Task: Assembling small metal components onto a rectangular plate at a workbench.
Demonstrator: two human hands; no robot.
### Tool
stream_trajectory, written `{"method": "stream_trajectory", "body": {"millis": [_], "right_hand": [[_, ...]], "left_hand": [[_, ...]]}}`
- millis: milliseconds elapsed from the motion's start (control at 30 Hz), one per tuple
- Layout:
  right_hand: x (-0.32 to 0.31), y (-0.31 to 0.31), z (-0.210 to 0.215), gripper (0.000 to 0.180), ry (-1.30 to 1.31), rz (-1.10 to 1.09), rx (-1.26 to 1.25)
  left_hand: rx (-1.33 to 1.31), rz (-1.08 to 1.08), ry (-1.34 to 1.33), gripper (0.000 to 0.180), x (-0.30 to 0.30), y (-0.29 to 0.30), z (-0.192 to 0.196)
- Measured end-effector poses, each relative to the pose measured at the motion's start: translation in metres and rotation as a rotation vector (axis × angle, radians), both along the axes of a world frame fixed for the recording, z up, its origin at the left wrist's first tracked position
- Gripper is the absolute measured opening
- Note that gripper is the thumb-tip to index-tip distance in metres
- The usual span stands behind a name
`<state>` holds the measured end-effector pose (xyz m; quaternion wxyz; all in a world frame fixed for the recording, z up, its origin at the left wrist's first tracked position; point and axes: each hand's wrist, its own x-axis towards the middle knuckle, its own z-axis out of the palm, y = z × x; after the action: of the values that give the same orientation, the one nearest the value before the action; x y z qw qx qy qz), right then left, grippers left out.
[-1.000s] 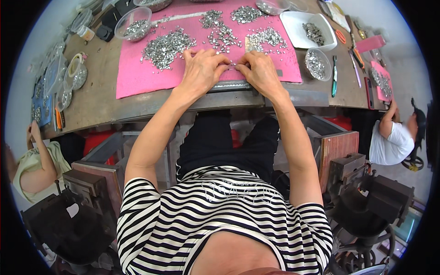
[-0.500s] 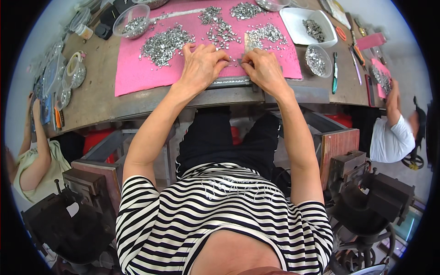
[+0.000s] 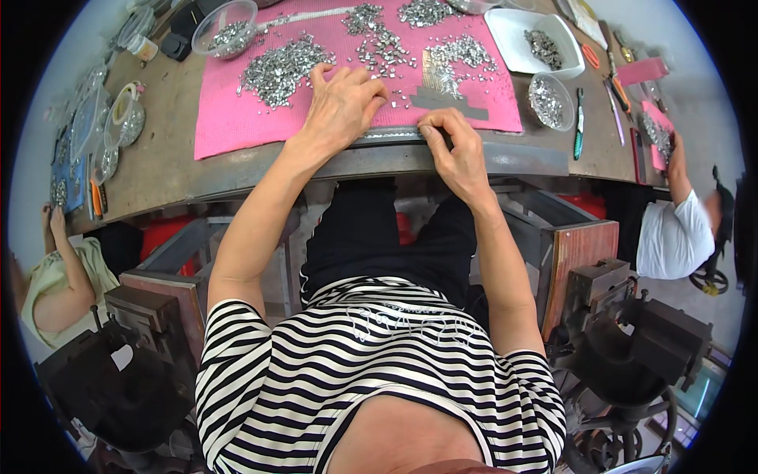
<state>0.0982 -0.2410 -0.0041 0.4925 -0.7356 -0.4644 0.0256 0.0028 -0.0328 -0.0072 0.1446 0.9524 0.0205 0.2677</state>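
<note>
My left hand hovers over the pink mat, beside a heap of small shiny metal pieces. Its fingers curl toward the right with the fingertips close together; whatever they hold is too small to make out. At the mat's near edge lies a narrow rail with a row of shiny pieces. My right hand is at the rail's right end, thumb and forefinger pinched there, and its grip is partly hidden. Just beyond it, dark grey flat strips lie on the mat, near a beige ridged patch with scattered pieces.
Metal pieces fill a round clear tub at the far left, a white tray and a clear bowl at right. A green-handled tool and orange-handled pliers lie beyond. Co-workers sit at both sides.
My right hand has drawn back toward the table edge, uncovering the dark grey strips. My left hand has shifted slightly left, and the gap between the hands has widened.
</note>
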Motion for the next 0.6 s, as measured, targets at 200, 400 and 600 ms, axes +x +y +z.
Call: {"method": "stream_trajectory", "body": {"millis": [200, 400, 600], "right_hand": [[-0.002, 0.001, -0.006, 0.007, -0.191, -0.048, -0.007], [-0.007, -0.001, 0.0, 0.011, -0.475, -0.057, 0.002], [0.009, 0.009, 0.012, 0.007, -0.285, -0.007, -0.064]], "left_hand": [[-0.024, 0.012, 0.016, 0.008, -0.001, 0.0, 0.0], [-0.077, -0.018, 0.036, 0.007, -0.004, -0.002, 0.003], [-0.081, -0.041, -0.028, 0.006, -0.001, -0.001, -0.001]]}}
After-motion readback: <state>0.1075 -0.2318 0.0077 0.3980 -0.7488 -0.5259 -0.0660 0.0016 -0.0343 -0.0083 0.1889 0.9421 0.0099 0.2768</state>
